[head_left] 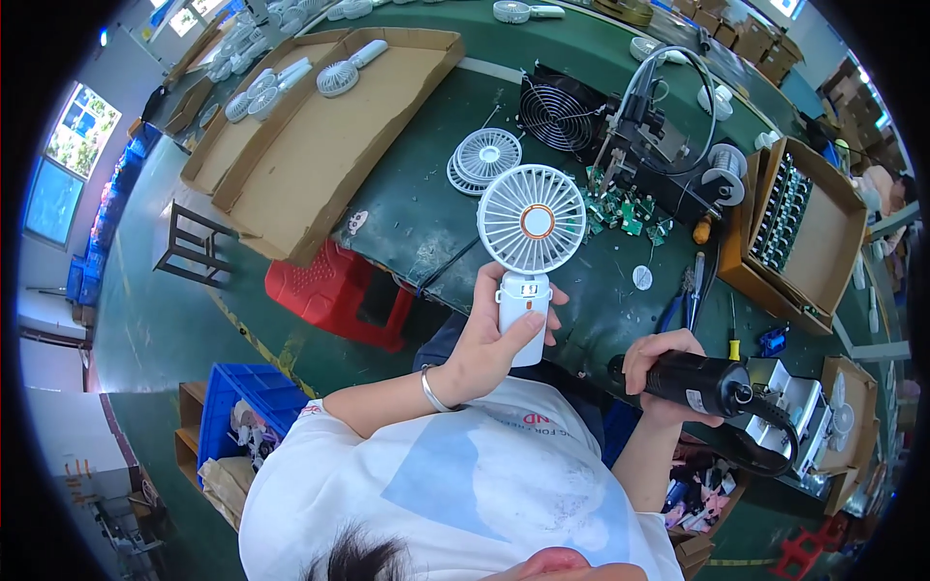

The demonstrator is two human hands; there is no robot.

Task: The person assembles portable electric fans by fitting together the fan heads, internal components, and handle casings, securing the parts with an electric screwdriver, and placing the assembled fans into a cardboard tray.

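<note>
My left hand (481, 341) is closed round the handle of a white handheld fan (531, 218), thumb across the front. The fan is upright, its round grille over the green bench and a copper-coloured ring at its centre. At the right, my right hand (661, 366) grips a black electric screwdriver (699, 382), a thick cylinder with a coiled cable (777, 426) at its rear. The screwdriver points left, apart from the fan; I cannot make out its bit. Behind the fan head lie loose white fan grilles (484, 155).
A soldering stand (659, 140) with a wire spool (722, 174) stands behind small green circuit boards (628, 211) and a black cooling fan (560, 111). Pliers (690, 290) lie at right, before a cardboard box (833, 242). Cardboard trays (320, 165) hold fans at left, above a red stool (325, 290).
</note>
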